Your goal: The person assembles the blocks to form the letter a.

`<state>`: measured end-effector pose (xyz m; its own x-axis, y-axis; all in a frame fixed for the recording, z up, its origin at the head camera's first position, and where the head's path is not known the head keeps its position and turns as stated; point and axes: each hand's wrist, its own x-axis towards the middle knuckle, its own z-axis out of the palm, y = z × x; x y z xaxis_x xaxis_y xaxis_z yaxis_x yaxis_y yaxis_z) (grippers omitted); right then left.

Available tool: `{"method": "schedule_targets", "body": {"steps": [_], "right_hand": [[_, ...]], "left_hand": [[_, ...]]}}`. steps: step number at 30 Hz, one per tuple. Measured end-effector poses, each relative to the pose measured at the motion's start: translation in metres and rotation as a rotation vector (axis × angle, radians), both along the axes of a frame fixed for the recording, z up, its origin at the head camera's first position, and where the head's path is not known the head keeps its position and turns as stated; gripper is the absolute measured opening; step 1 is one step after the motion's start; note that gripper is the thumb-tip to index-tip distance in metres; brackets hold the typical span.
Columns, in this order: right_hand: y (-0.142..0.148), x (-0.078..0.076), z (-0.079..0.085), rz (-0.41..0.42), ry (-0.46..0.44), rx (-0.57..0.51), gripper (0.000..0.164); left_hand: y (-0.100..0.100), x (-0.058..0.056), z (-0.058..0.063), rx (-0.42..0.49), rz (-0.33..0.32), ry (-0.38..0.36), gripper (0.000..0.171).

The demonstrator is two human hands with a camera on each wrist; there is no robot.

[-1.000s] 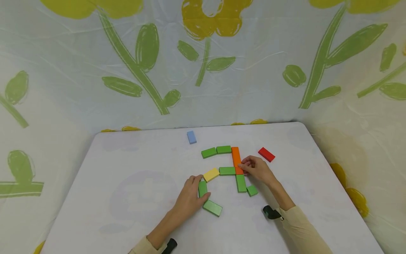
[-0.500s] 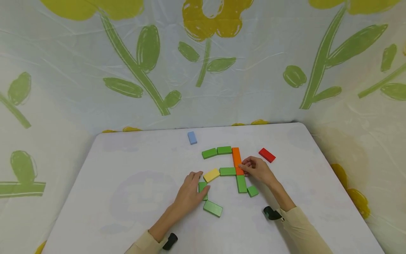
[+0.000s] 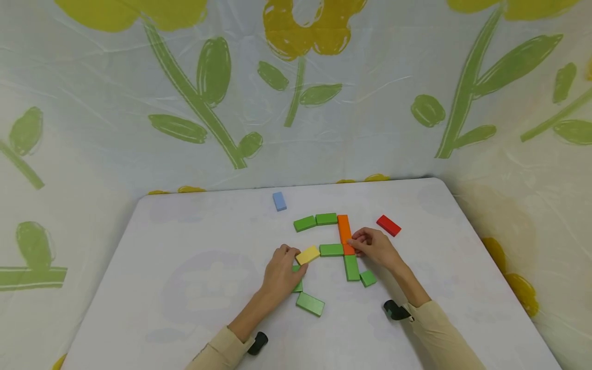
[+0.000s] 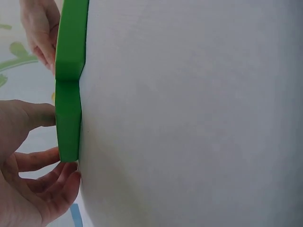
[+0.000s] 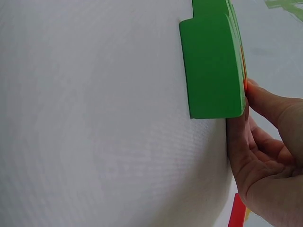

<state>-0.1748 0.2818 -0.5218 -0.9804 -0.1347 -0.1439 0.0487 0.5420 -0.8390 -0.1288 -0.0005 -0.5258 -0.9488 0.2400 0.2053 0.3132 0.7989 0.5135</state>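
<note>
In the head view my left hand has its thumb and index finger at the near and left sides of the yellow block, pinching it. The hand partly covers a green block below. In the left wrist view green blocks hide the yellow one. My right hand holds the lower orange block at its right side, the thumb touching it in the right wrist view. A longer orange block lies above it, and a green block joins its left side.
Two green blocks lead left from the orange top. More green blocks stand below the orange ones, and a pale green block lies near the left hand. A blue block and a red block lie apart on the white table.
My left hand has let go of the green block and moved up to the yellow block. The right hand stays at the orange block.
</note>
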Motion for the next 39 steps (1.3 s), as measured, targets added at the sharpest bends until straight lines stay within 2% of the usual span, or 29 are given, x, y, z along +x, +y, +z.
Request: {"method": "schedule_targets", "body": {"steps": [9,12,21,30,35,39], "right_hand": [[0.000,0.000,0.002,0.003,-0.007,-0.002,0.027],[0.001,-0.001,0.001,0.001,-0.006,-0.001,0.028],[0.001,0.002,0.000,-0.001,-0.005,-0.002,0.028],[0.000,0.003,0.002,-0.003,0.004,-0.002,0.028],[0.000,0.003,0.003,0.000,0.007,-0.005,0.027],[-0.001,0.002,0.004,-0.011,0.000,0.002,0.027]], "left_hand": [[-0.005,-0.003,0.004,0.027,-0.011,-0.053,0.038],[-0.010,-0.013,0.007,0.058,0.002,-0.071,0.040],[-0.028,-0.049,0.007,0.124,0.047,-0.032,0.035],[-0.038,-0.074,0.009,0.133,0.089,-0.044,0.036],[-0.040,-0.090,0.009,0.147,0.093,-0.017,0.040],[-0.040,-0.105,0.010,0.151,0.097,-0.024,0.046]]}}
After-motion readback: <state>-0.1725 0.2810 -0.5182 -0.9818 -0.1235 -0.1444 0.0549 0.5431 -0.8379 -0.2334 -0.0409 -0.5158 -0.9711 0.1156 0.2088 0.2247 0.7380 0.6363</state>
